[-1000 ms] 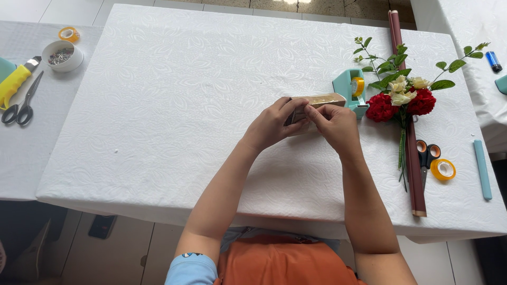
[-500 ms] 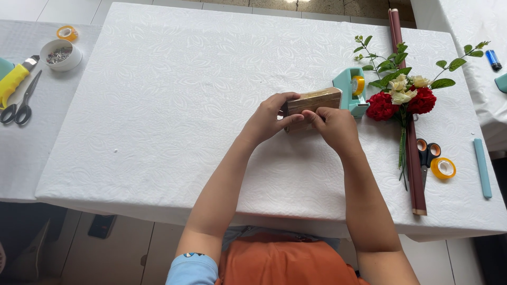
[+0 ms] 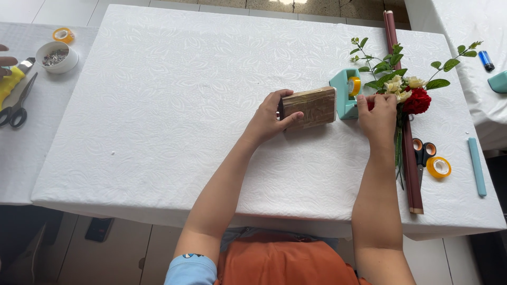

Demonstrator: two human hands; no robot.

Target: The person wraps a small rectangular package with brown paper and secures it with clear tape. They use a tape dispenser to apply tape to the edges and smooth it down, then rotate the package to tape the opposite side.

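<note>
My left hand [image 3: 269,119] grips the left end of a small brown rectangular block [image 3: 310,107] and holds it tilted up on the white table [image 3: 174,105]. My right hand [image 3: 377,113] has its fingertips at the front of a teal tape dispenser [image 3: 346,92] with a yellow roll, just right of the block. Whether tape is pinched between the fingers is hidden. Right behind that hand lies a small bunch of red and cream flowers [image 3: 411,95] with green leaves.
A long dark red roll [image 3: 404,111] runs along the right side. Orange-handled scissors [image 3: 422,153], a yellow tape roll [image 3: 438,167] and a teal stick [image 3: 477,166] lie near the right edge. On the left table sit a white bowl [image 3: 57,56], tape roll [image 3: 63,35] and black scissors [image 3: 18,103].
My right hand left the brown block and moved right to the tape dispenser. My left hand tipped the block up and now holds it alone.
</note>
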